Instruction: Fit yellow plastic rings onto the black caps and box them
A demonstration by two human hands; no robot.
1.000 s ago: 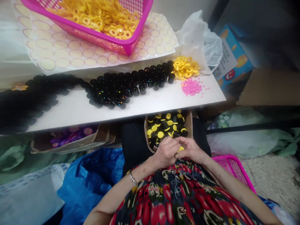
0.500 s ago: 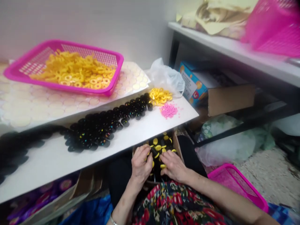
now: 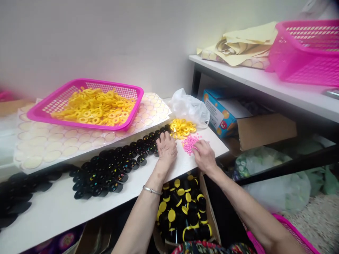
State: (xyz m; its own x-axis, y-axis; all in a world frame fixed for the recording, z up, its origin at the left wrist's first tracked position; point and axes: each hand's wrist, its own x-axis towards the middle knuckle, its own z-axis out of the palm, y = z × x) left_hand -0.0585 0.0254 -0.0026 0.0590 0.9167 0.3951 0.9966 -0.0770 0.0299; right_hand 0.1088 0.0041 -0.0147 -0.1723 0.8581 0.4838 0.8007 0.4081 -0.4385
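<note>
Left hand (image 3: pixel 167 150) is at cups (image 3: pixel 102 171), right hand (image 3: pixel 206 158) at beads (image 3: pixel 188 144), both grouped seemingly for reach; fingers (image 3: pixel 203 145) bent, grip cannot be told.

left hand (image 3: pixel 167 149): off box (image 3: pixel 211 212), at black cylinders (image 3: pixel 106 169) | right hand (image 3: pixel 206 157): off box, at pink beads (image 3: pixel 189 144)

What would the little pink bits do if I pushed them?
The pink bits would probably scatter: they lie loose, some apart from the rest. They look tiny, so likely light. They might slide on the smooth-looking white table.
</note>
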